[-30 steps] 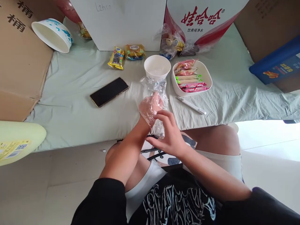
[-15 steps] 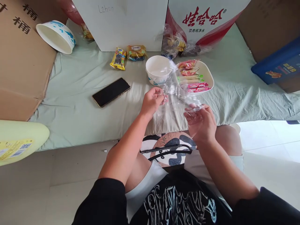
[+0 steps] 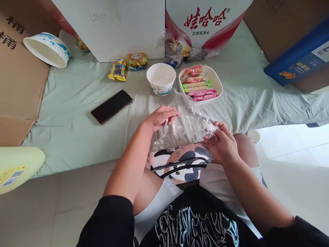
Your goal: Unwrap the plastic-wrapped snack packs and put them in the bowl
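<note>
A crumpled clear plastic glove [image 3: 183, 127] is stretched between my two hands, just above my knees at the near edge of the green-sheeted surface [image 3: 77, 133]. My left hand [image 3: 160, 117] pinches its left end. My right hand [image 3: 222, 144] grips its right end. Just beyond the plastic stand a white paper bowl [image 3: 161, 78] with nothing in it and a white dish [image 3: 216, 79] holding several wrapped snacks. A white pen [image 3: 205, 117] lies partly hidden under the plastic.
A black phone [image 3: 111, 106] lies left of my hands. Two snack packets [image 3: 127, 65] sit by a white box [image 3: 115, 27]. A second paper bowl [image 3: 46, 49] lies tipped at far left. Cardboard boxes [image 3: 15, 82] and a blue box [image 3: 300, 56] flank the sheet.
The plastic covered my left hand a second ago; my right hand pulled it off, and both hands now hold it stretched and lower, nearer my knees.
</note>
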Motion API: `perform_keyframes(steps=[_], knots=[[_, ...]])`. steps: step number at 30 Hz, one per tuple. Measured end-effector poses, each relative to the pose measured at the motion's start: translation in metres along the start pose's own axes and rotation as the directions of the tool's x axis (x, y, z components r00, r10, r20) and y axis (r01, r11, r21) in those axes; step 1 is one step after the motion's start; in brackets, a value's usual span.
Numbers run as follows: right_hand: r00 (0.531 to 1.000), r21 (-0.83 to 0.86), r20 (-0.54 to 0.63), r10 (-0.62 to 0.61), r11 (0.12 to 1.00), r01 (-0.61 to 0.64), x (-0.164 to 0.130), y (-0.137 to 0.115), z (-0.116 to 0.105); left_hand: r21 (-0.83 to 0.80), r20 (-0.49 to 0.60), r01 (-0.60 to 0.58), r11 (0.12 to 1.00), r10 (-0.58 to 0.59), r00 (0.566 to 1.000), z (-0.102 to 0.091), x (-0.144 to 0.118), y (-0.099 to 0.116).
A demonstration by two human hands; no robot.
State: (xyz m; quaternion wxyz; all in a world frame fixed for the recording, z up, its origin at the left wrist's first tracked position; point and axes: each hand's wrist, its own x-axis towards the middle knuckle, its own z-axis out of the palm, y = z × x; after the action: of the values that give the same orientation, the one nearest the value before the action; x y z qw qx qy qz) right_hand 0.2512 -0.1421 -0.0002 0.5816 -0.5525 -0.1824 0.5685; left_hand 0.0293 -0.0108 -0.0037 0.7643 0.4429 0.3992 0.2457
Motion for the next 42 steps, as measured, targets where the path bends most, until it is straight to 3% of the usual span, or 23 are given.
perform_keyframes(steps=[5, 8, 12, 20, 23, 28, 30, 32, 33, 36, 38, 42], knots=[[0.982, -0.086, 0.118, -0.147, 0.984, 0.158, 0.002, 0.002, -0.01, -0.031, -0.122, -0.013, 0.999, 0.009, 0.993, 0.004, -0.01, 0.004], [0.966, -0.337, 0.168, -0.195, 0.91, 0.243, 0.006, 0.001, -0.008, 0.021, -0.156, 0.015, 1.0, -0.012, 0.988, 0.003, -0.017, 0.006], [0.976, -0.564, 0.125, -0.177, 0.797, 0.217, 0.016, -0.006, -0.005, 0.112, -0.226, 0.037, 0.993, -0.01, 0.974, 0.0, -0.024, 0.007], [0.967, -0.392, 0.15, -0.207, 0.885, 0.25, 0.029, -0.015, -0.028, 0.21, -0.325, 0.016, 0.978, 0.054, 0.944, -0.016, -0.049, 0.008], [0.961, -0.27, 0.104, -0.258, 0.922, 0.277, 0.033, -0.011, -0.035, 0.252, -0.318, 0.015, 0.968, 0.069, 0.946, -0.019, -0.06, 0.007], [0.926, -0.148, 0.062, -0.372, 0.914, 0.377, 0.04, -0.01, -0.043, 0.295, -0.227, -0.077, 0.952, 0.148, 0.963, -0.005, -0.078, 0.009], [0.906, -0.133, 0.05, -0.419, 0.897, 0.422, 0.041, -0.012, -0.047, 0.353, -0.256, -0.066, 0.933, 0.164, 0.953, 0.005, -0.084, 0.009], [0.889, -0.15, 0.05, -0.456, 0.876, 0.458, 0.04, -0.016, -0.05, 0.364, -0.36, -0.087, 0.927, 0.226, 0.905, 0.014, -0.09, 0.005], [0.882, -0.169, 0.066, -0.467, 0.866, 0.471, 0.039, -0.018, -0.051, 0.35, -0.429, -0.124, 0.928, 0.277, 0.86, 0.018, -0.093, 0.0], [0.859, -0.244, 0.18, -0.48, 0.824, 0.512, 0.035, -0.023, -0.054, 0.34, -0.603, -0.26, 0.904, 0.421, 0.677, 0.031, -0.101, -0.016], [0.829, -0.303, 0.259, -0.496, 0.773, 0.557, 0.035, -0.024, -0.058, 0.407, -0.647, -0.282, 0.869, 0.492, 0.582, 0.038, -0.106, -0.025], [0.737, -0.454, 0.325, -0.592, 0.586, 0.671, 0.04, -0.025, -0.066, 0.601, -0.629, -0.187, 0.777, 0.604, 0.489, 0.049, -0.116, -0.031]])
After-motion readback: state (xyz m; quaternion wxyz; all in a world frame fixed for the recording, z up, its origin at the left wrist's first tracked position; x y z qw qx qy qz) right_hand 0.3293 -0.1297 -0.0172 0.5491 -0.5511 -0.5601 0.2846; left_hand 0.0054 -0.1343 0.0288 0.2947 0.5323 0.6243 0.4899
